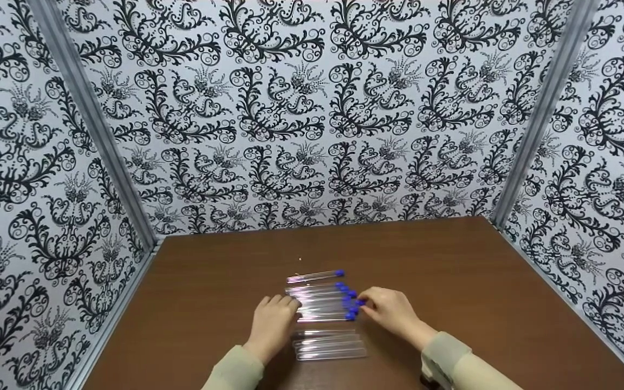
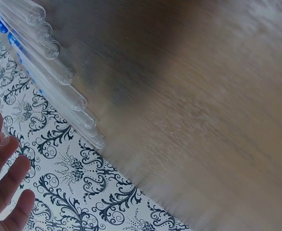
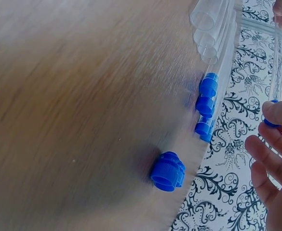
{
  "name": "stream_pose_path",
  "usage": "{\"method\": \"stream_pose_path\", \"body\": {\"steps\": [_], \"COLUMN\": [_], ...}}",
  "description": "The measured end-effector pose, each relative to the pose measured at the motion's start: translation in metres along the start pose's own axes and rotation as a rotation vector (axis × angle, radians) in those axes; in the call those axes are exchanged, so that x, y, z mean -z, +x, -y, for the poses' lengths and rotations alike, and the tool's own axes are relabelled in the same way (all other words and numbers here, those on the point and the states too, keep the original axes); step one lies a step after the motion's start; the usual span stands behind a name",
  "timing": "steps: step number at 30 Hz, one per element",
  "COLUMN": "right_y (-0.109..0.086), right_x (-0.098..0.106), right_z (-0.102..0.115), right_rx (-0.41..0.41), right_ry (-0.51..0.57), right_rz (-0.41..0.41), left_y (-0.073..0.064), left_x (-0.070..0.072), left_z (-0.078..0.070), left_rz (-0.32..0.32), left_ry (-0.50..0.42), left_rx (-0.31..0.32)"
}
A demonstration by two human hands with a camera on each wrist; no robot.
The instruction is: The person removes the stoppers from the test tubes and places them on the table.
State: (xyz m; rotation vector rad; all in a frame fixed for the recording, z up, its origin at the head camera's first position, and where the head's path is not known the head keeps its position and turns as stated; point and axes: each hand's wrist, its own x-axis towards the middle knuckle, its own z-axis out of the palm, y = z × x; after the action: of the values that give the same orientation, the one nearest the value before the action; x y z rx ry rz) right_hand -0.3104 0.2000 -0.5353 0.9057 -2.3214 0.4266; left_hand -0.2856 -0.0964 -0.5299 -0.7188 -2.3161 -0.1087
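Note:
A clear test tube (image 3: 278,62) is held above the table between both hands. My left hand (image 1: 274,322) pinches its rounded end between thumb and finger, the other fingers loosely bent. At the opposite end, my right hand (image 1: 390,309) pinches a blue cap (image 3: 271,120) that sits on the tube's mouth; how tightly it sits I cannot tell. Below lies a row of several test tubes with blue caps (image 3: 208,86). Nearer the person are several uncapped test tubes (image 1: 331,355), with open mouths to the right. In the right wrist view, loose blue caps (image 3: 166,172) lie on the tabletop.
The brown wooden table (image 1: 209,265) extends around the tubes on every side. One capped tube (image 1: 314,277) lies a little apart at the far end of the row. Patterned wall panels (image 1: 290,108) with grey metal posts (image 1: 90,114) enclose the table's back and sides.

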Motion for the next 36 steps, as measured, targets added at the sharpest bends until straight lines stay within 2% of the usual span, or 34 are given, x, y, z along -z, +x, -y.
{"method": "stream_pose_path", "body": {"steps": [7,14,18,22,27,31,36], "right_y": [0.000,0.000,0.000,-0.002,-0.006,-0.008,-0.008], "right_x": [0.000,0.001,0.000,0.002,0.005,0.006,0.006], "right_z": [0.000,0.000,-0.001,-0.004,-0.009,-0.011,-0.013], "right_rx": [-0.001,0.009,0.002,-0.035,-0.094,-0.105,-0.112], "right_ry": [-0.002,-0.011,0.014,0.029,0.021,0.017,0.021], "right_rz": [-0.003,-0.045,-0.040,-0.031,-0.029,-0.021,-0.024], "left_y": [0.001,0.002,0.002,-0.001,-0.005,-0.006,-0.003], "left_x": [0.000,-0.001,0.000,-0.001,-0.001,-0.001,0.000], "left_z": [0.000,-0.001,-0.001,0.003,0.008,0.009,0.006], "left_rz": [0.010,0.018,0.032,0.034,-0.001,-0.017,-0.001], "left_ry": [0.005,0.003,-0.013,-0.012,-0.003,-0.012,-0.016], "left_rx": [0.009,0.025,0.026,0.027,0.044,0.041,0.046]}}
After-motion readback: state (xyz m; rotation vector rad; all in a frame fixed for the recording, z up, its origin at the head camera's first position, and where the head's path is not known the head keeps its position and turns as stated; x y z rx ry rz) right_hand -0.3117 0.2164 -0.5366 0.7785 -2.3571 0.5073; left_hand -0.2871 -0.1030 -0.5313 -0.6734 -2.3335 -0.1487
